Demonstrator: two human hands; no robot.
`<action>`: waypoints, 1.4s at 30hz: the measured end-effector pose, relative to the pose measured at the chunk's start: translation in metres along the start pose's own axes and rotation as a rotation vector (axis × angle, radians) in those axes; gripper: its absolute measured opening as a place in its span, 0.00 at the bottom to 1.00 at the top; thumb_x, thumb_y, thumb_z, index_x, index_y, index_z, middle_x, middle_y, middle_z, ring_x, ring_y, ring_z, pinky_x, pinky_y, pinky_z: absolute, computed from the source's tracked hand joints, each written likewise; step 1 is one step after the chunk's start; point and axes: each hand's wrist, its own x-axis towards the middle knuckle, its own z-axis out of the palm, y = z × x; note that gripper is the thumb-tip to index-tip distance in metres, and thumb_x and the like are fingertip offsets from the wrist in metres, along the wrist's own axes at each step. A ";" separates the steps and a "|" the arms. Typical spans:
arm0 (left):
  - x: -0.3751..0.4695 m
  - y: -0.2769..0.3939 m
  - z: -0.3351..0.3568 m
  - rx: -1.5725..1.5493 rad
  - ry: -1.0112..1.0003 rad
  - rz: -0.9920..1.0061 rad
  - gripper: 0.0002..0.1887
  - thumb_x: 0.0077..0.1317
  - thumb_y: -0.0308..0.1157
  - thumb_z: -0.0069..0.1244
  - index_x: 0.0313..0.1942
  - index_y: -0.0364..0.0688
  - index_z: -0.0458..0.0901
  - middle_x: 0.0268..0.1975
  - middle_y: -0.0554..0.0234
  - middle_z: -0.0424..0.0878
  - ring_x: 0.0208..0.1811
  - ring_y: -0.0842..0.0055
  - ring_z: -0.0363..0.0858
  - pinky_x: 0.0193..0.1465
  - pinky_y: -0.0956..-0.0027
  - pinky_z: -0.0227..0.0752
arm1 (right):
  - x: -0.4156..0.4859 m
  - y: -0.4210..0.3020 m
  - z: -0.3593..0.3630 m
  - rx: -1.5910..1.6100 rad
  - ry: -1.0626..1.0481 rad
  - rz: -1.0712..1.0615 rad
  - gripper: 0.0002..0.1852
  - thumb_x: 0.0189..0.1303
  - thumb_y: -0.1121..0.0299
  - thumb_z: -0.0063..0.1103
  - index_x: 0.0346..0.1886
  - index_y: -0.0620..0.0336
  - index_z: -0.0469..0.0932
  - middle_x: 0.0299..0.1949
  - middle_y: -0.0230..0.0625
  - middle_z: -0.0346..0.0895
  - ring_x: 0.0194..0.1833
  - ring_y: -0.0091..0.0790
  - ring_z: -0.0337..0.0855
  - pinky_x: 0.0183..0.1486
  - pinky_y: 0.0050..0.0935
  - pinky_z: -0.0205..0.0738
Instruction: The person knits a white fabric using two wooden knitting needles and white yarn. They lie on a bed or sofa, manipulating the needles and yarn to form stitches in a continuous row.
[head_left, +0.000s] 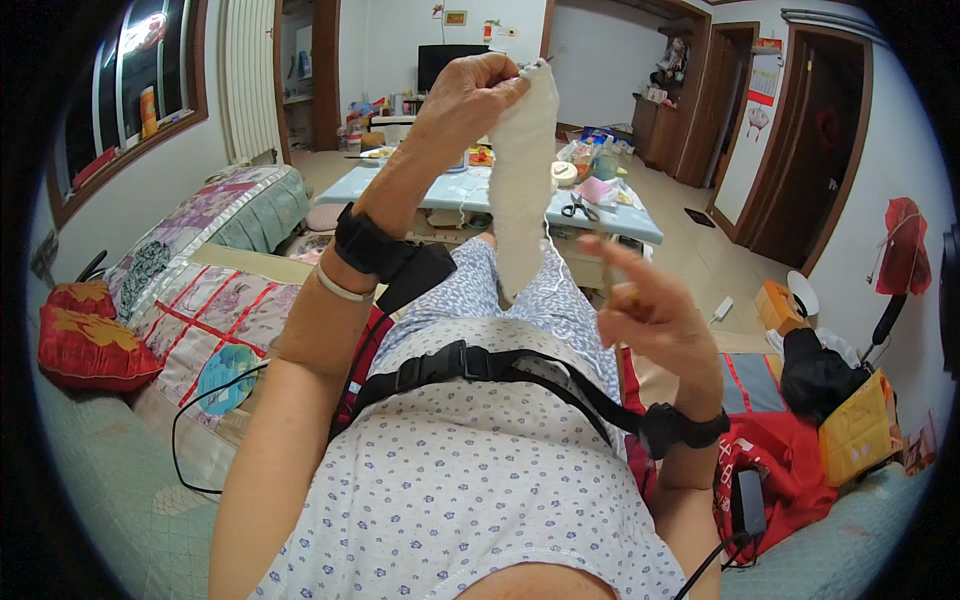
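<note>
Raised above the low table, my left hand (478, 88) pinches the top end of a long, narrow white knitted strip (521, 180). What looks like a knitting needle's tip shows at the strip's upper edge. The strip hangs down to about my lap. White yarn (553, 251) trails beside it over my patterned trousers. My right hand (649, 311) is lower and to the right of the strip, not touching it. Its fingers are blurred and partly bent, and I cannot tell whether they hold anything. Black-handled scissors (579, 208) lie on the table's near edge.
The low table (637, 217) ahead carries a round white container (563, 173), plastic bags and other items. Red cushions (97, 345) lie on the sofa at the left. At the right are a red bag (780, 465), a yellow package (859, 427) and a black cable.
</note>
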 end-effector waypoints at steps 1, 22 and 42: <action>-0.002 -0.003 0.001 0.026 -0.014 0.006 0.12 0.68 0.39 0.53 0.41 0.41 0.83 0.32 0.67 0.81 0.32 0.84 0.75 0.36 0.77 0.69 | -0.004 -0.002 -0.006 0.025 0.054 -0.103 0.36 0.59 0.87 0.52 0.72 0.57 0.59 0.23 0.28 0.74 0.22 0.16 0.70 0.23 0.19 0.62; -0.104 0.039 0.024 -0.060 -0.301 -0.028 0.06 0.64 0.26 0.54 0.37 0.32 0.79 0.31 0.71 0.74 0.32 0.88 0.69 0.33 0.79 0.64 | -0.024 0.033 -0.061 1.244 0.250 -0.618 0.16 0.71 0.74 0.39 0.59 0.65 0.68 0.51 0.55 0.79 0.53 0.49 0.81 0.48 0.37 0.73; -0.121 0.070 0.034 0.062 -0.361 0.266 0.07 0.59 0.23 0.57 0.37 0.34 0.80 0.31 0.59 0.78 0.27 0.73 0.78 0.29 0.72 0.70 | 0.000 0.012 0.025 -0.217 0.523 -0.373 0.08 0.66 0.71 0.59 0.32 0.65 0.74 0.23 0.27 0.67 0.27 0.17 0.63 0.27 0.20 0.59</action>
